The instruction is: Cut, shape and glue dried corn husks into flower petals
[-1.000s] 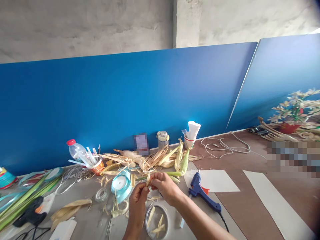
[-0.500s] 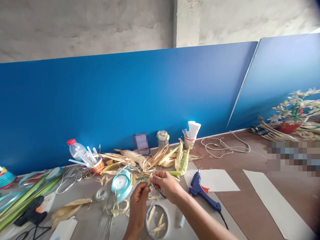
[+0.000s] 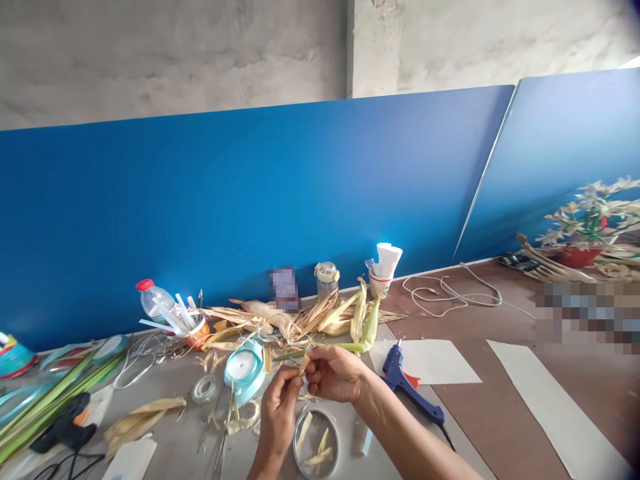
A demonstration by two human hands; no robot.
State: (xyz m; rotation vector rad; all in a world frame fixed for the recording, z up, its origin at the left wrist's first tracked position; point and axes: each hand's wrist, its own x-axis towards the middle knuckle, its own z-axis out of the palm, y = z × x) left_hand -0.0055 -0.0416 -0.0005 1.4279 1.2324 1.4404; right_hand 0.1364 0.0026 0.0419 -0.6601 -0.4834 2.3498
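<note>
Between my two hands is a small pale piece of corn husk (image 3: 303,363), pinched at the fingertips. My left hand (image 3: 281,399) grips its lower end with thumb and finger. Curled over the upper end, my right hand (image 3: 333,375) is closed on the same piece. Both hands are raised over the near middle of the table. Just below them lies a clear round ring or dish (image 3: 337,443) with several cut husk strips (image 3: 320,457) inside its rim. Right of my right forearm rests a blue glue gun (image 3: 400,377) on white paper.
A heap of dry corn husks (image 3: 300,320) lies along the blue partition (image 3: 225,200). Teal ribbon (image 3: 245,373), a tape roll (image 3: 203,389) and a large husk (image 3: 143,421) are on the left. A bottle (image 3: 156,300) and paper cups (image 3: 380,285) stand behind; a white cable (image 3: 450,297) lies right.
My right hand has turned slightly and its fingers have shifted on the husk piece. My left hand stays nearly in place. The whole view has shifted a little.
</note>
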